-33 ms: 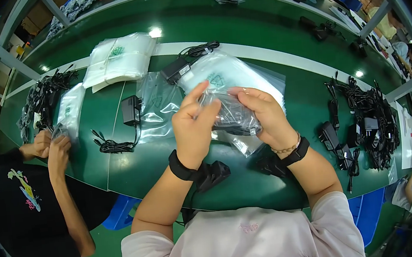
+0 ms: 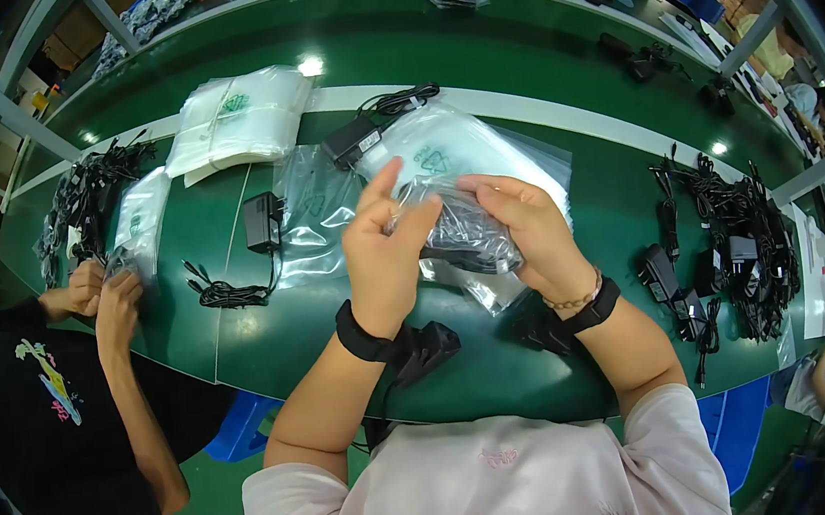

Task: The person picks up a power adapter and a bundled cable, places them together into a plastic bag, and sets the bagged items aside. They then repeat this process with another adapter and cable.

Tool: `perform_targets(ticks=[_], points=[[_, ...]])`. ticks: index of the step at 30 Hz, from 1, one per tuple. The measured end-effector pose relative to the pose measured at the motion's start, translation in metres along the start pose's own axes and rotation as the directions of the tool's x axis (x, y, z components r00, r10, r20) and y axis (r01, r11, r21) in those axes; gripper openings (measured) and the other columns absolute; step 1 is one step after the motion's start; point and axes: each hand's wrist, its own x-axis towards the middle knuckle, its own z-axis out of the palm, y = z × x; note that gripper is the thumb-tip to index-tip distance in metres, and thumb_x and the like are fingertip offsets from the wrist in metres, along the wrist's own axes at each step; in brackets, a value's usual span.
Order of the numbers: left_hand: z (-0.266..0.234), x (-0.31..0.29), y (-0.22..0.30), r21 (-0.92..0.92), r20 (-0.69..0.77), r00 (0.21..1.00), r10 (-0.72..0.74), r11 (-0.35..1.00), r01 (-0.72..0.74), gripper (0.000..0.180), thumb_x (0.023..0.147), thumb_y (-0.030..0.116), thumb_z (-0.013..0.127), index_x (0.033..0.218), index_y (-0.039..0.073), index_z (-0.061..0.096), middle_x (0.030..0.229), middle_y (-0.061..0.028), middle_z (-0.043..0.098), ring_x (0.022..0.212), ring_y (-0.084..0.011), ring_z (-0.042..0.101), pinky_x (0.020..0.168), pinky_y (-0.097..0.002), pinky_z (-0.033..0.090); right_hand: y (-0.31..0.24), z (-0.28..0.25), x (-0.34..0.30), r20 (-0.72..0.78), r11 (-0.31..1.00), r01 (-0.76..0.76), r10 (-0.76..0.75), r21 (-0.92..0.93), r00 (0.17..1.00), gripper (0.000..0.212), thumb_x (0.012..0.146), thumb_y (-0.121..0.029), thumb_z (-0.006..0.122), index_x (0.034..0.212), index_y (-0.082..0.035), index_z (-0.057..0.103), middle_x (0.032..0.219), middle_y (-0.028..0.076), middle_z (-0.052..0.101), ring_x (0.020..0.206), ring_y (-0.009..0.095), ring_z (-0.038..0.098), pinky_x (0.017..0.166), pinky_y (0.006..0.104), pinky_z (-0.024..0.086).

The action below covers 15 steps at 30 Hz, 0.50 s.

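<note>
My left hand (image 2: 387, 255) and my right hand (image 2: 531, 235) together hold a small clear plastic bag (image 2: 460, 227) with a black power adapter and its cable inside, just above the green table (image 2: 505, 368). Fingers of both hands pinch the bag's upper edge. Each wrist wears a black band. Under the hands lie more clear bags (image 2: 451, 143), one flat (image 2: 308, 218). A black adapter (image 2: 263, 223) with a coiled cable (image 2: 225, 292) rests left of my hands. Another adapter (image 2: 350, 141) lies behind them.
A stack of clear bags (image 2: 237, 120) sits at the back left. Piles of black adapters and cables lie at the right (image 2: 743, 243) and the far left (image 2: 89, 191). A co-worker in a black shirt (image 2: 47, 417) handles a bag at the left with both hands (image 2: 99, 290).
</note>
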Motion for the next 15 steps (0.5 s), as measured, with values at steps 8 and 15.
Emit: perform_targets(ticks=[8, 15], points=[[-0.022, 0.011, 0.001, -0.269, 0.275, 0.88, -0.388, 0.848, 0.457, 0.032, 0.081, 0.008, 0.058, 0.112, 0.004, 0.05, 0.097, -0.0077, 0.058, 0.094, -0.0164, 0.056, 0.079, -0.0273, 0.045, -0.04, 0.02, -0.015, 0.106, 0.993, -0.115, 0.113, 0.008, 0.988, 0.03, 0.087, -0.009, 0.055, 0.115, 0.003, 0.054, 0.103, 0.01, 0.061, 0.088, 0.014, 0.06, 0.08, 0.0256, 0.049], [-0.014, 0.018, 0.03, -0.504, 0.135, 0.864, -0.486, 0.717, 0.482, 0.029, 0.086, 0.01, 0.054, 0.113, 0.002, 0.046, 0.1, -0.0101, 0.057, 0.085, -0.0156, 0.058, 0.071, -0.0268, 0.047, -0.096, -0.003, 0.058, 0.171, 0.808, -0.232, 0.376, -0.542, 0.911, 0.03, 0.079, -0.006, 0.065, 0.108, 0.001, 0.06, 0.098, 0.008, 0.063, 0.083, 0.011, 0.06, 0.075, 0.0252, 0.05]])
